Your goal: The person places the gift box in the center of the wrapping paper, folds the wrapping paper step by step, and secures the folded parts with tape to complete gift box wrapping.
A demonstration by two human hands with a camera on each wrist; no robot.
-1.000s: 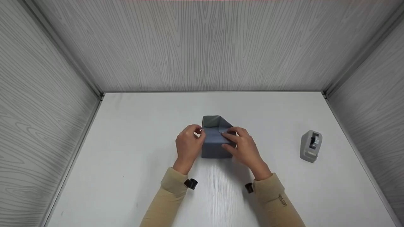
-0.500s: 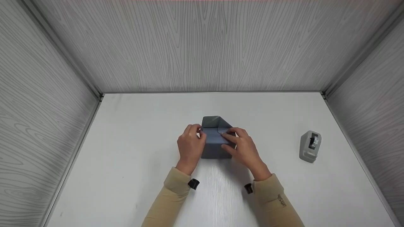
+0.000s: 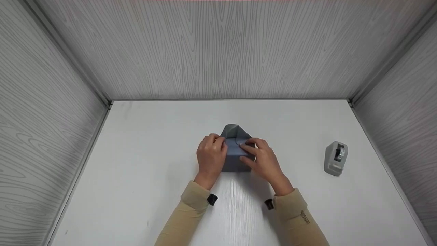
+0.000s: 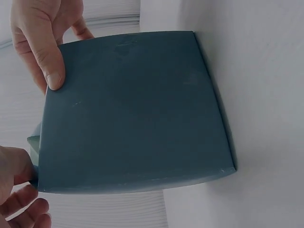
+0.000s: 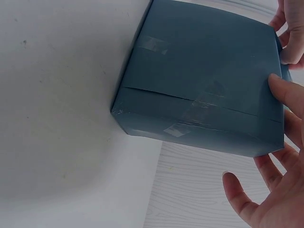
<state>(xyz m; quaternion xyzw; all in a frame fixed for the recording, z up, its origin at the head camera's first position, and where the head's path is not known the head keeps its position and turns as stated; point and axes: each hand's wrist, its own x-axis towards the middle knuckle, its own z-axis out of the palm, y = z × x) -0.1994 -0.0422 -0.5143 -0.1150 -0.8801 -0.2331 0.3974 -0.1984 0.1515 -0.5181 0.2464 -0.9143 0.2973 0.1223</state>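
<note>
A box wrapped in blue-grey paper [image 3: 236, 164] stands on the table between both hands, its wrapping unfolded at the top. My left hand [image 3: 210, 157] pinches the paper at the top left corner and bends it inward. With thumb on the near face and fingers over the top, my right hand [image 3: 264, 160] holds the box's right side and a folded-in flap. A far flap [image 3: 231, 131] rises behind the top, showing its paler inside. In the left wrist view the near face [image 4: 133, 114] looks smooth. Bits of clear tape [image 5: 176, 129] cross a seam in the right wrist view.
A grey tape dispenser [image 3: 335, 159] with a roll in it stands on the white table [image 3: 136, 164], to the right of the hands. Wood-grain panels [image 3: 222, 51] wall the table at the back and both sides.
My left hand has moved a little to the right, drawing the left edge of the paper inward. The far flap now comes to a narrower peak. My right hand stays in place.
</note>
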